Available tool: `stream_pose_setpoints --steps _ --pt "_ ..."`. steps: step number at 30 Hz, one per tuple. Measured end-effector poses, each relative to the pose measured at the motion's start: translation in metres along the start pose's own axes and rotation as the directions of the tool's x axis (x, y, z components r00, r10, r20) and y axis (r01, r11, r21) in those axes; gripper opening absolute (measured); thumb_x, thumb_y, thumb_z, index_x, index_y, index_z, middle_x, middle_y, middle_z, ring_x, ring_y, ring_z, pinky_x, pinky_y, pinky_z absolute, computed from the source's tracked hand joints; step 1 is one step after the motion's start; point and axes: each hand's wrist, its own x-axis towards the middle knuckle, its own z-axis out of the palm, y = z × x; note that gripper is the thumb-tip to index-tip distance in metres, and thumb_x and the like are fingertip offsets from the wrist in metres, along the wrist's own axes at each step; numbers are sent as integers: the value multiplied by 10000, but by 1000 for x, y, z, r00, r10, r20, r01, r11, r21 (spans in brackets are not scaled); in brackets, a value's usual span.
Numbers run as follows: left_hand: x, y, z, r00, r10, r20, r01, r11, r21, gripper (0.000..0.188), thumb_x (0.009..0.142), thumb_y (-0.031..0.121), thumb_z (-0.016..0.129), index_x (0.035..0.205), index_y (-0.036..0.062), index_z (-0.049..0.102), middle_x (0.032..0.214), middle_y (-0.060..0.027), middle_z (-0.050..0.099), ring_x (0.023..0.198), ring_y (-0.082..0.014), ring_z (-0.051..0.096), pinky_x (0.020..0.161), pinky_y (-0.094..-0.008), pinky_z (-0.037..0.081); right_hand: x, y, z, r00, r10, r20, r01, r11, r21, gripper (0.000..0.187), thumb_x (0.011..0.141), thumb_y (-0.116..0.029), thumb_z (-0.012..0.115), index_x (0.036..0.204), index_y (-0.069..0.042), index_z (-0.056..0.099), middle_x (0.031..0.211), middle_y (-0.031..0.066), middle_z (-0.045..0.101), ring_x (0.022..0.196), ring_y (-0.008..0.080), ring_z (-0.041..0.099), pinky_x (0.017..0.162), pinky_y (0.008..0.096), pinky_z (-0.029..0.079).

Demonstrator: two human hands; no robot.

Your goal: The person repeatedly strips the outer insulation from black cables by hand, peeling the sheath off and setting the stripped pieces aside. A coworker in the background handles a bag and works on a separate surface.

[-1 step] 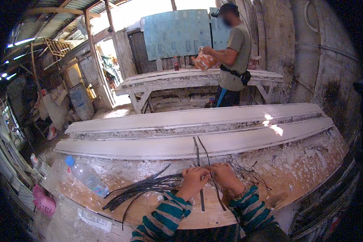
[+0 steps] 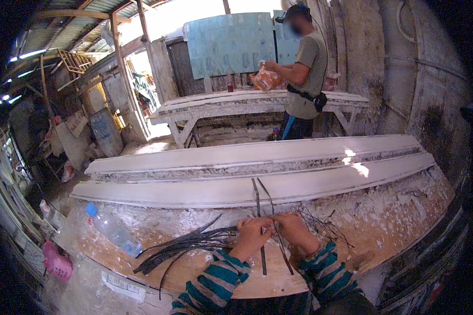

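Note:
My left hand (image 2: 253, 234) and my right hand (image 2: 295, 231) are close together over the near edge of the workbench. Both have their fingers closed in a pinch on a thin black strip (image 2: 286, 258) that runs past them toward the white moulding. A second black strip (image 2: 263, 261) lies roughly beside it, passing under the left hand's fingers. The exact grip between the fingertips is partly hidden. Left of my left hand spreads a bundle of black strips (image 2: 186, 245). Beyond my right hand lies a tangle of fine black strands (image 2: 328, 229).
Two long white mouldings (image 2: 215, 193) stretch across the plaster-spattered bench (image 2: 383, 226). A clear bottle with a blue cap (image 2: 110, 228) lies at left. Past them, a person (image 2: 309, 68) holds an orange bag (image 2: 268, 80) beside another long table (image 2: 215, 102). A pink basket (image 2: 57, 260) stands low at left.

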Motion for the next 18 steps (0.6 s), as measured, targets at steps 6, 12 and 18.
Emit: stream_pose_setpoints --steps 6,12,18 --pt "3 -3 10 985 -143 95 167 674 -719 502 785 221 652 1160 55 363 1010 -109 568 840 -179 573 747 -350 439 0 -3 -17 974 -129 -186 130 992 -9 298 697 -189 605 995 -180 610 833 40 616 806 235 570 718 453 374" --pt "2 2 5 922 -88 376 386 253 -887 615 788 88 631 1257 124 234 1127 -130 488 924 -255 570 809 -426 486 -1 -8 -24 957 -75 -280 50 994 -95 268 663 -197 628 929 -220 634 819 23 586 800 245 536 711 414 366" --pt "-5 14 -4 867 65 494 497 -55 -866 697 799 110 615 1318 181 155 1036 -123 510 793 -231 594 770 -442 505 -3 -11 -32 856 -168 -488 105 983 -154 205 611 -113 659 804 -180 648 801 -5 580 938 208 505 914 503 248"
